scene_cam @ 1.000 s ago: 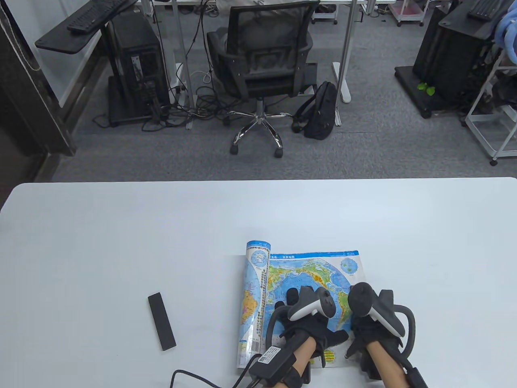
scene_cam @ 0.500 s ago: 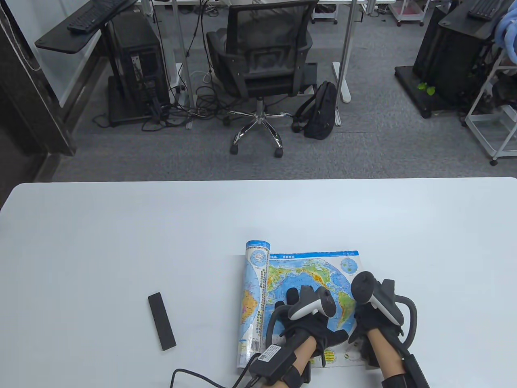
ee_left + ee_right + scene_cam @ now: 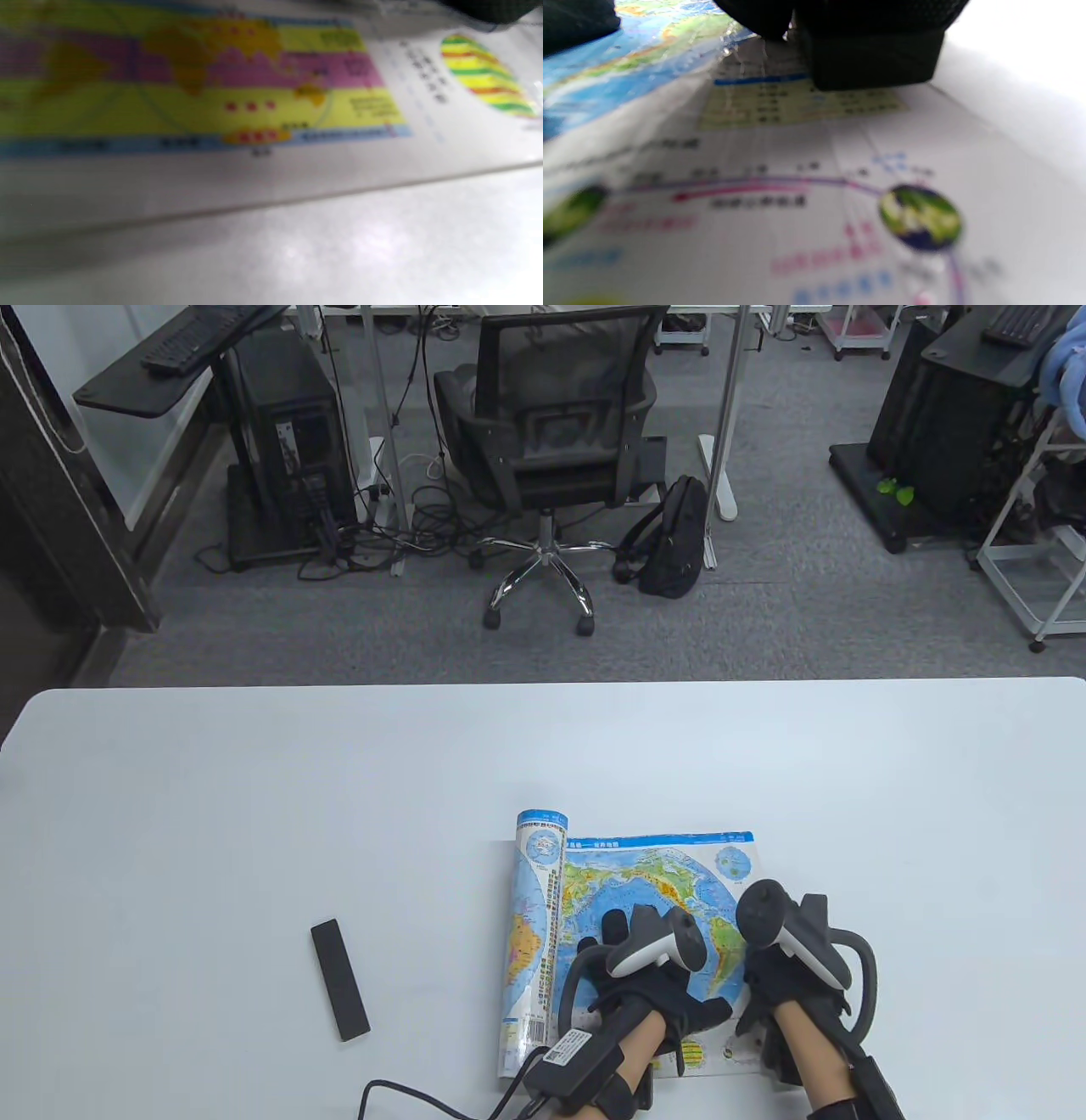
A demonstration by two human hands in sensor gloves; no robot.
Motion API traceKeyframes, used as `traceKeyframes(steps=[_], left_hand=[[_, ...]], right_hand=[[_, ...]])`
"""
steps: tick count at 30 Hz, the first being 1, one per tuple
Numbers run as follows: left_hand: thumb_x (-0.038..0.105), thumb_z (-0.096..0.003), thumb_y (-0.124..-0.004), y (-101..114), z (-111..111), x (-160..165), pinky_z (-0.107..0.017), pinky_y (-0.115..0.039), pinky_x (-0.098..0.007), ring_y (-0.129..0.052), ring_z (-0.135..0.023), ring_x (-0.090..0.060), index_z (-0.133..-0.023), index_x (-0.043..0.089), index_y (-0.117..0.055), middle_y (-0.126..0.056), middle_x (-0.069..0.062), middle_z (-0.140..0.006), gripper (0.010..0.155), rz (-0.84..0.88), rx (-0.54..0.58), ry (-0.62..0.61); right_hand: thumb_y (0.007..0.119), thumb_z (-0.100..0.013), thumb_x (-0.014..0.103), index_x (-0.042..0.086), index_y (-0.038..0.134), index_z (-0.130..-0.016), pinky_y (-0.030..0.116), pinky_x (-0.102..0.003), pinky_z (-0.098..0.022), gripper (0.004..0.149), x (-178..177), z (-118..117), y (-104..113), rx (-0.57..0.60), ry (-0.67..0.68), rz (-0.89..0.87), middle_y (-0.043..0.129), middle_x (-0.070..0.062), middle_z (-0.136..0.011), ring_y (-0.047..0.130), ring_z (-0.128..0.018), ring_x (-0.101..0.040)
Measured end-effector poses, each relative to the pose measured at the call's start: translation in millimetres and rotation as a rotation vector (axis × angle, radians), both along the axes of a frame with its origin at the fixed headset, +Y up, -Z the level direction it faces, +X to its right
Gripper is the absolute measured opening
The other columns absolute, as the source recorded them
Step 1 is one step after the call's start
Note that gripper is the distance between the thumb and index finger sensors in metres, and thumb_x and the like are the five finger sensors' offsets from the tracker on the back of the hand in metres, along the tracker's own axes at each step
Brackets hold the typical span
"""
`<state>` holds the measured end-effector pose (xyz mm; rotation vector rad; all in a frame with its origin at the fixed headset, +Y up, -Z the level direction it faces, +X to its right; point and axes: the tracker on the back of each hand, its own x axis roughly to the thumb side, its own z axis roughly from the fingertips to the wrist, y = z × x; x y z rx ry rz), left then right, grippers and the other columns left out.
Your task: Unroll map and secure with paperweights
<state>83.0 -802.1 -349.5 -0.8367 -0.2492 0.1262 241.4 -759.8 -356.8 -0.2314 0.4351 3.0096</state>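
Map, glossy printed paper, part unrolled

Map point(image 3: 645, 882) lies on white table point(image 3: 254, 814); remaining roll beyond left hand point(image 3: 649, 976) fingers, long axis running away from them. Both hands press flat sheet; right hand point(image 3: 785, 976) finger pose unclear. Matte black bar paperweight point(image 3: 339, 980) well apart, untouched.

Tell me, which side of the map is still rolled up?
The left side of the map: it stands up as a roll along that edge, beside the left hand. The right side lies flat under the right hand.
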Motion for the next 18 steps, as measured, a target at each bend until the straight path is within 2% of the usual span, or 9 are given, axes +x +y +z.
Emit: traceKeyframes(steps=[5,11,16,18], left_hand=[[0.082,-0.0455,-0.047,3,-1,-3,-0.055,-0.001,-0.070,0.025,-0.084,-0.043,-0.093,0.044,0.019,0.033,-0.005,-0.096,0.089,0.010,0.025,-0.012],[0.075,-0.0481,-0.053,12,-2,-10,-0.062,-0.011,-0.067,0.012,-0.093,-0.042,-0.098,0.045,0.008,0.020,-0.003,-0.105,0.084,0.025,0.105,-0.042],[0.071,-0.0493,-0.055,12,1,-24,-0.065,-0.010,-0.063,0.009,-0.095,-0.038,-0.101,0.039,0.003,0.015,-0.005,-0.106,0.084,0.088,0.142,-0.063],[0.071,-0.0488,-0.054,11,2,-36,-0.064,-0.010,-0.065,0.009,-0.096,-0.037,-0.103,0.035,0.001,0.014,-0.007,-0.106,0.085,0.076,0.165,-0.047]], right_hand=[[0.071,-0.053,0.016,0.007,0.044,-0.102,0.070,-0.053,-0.056,0.056,-1,1,0,-0.004,0.002,0.007,0.040,-0.031,-0.106,0.057,-0.083,-0.047],[0.070,-0.054,0.016,0.007,0.043,-0.102,0.069,-0.053,-0.057,0.056,-2,2,0,-0.011,0.004,0.010,0.039,-0.032,-0.106,0.056,-0.083,-0.047],[0.069,-0.054,0.016,0.006,0.041,-0.102,0.069,-0.053,-0.057,0.056,-3,2,0,-0.021,0.007,0.027,0.038,-0.032,-0.106,0.056,-0.083,-0.047],[0.069,-0.054,0.016,0.006,0.041,-0.102,0.069,-0.054,-0.057,0.056,-4,2,0,-0.022,0.008,0.029,0.038,-0.032,-0.106,0.055,-0.084,-0.047]])
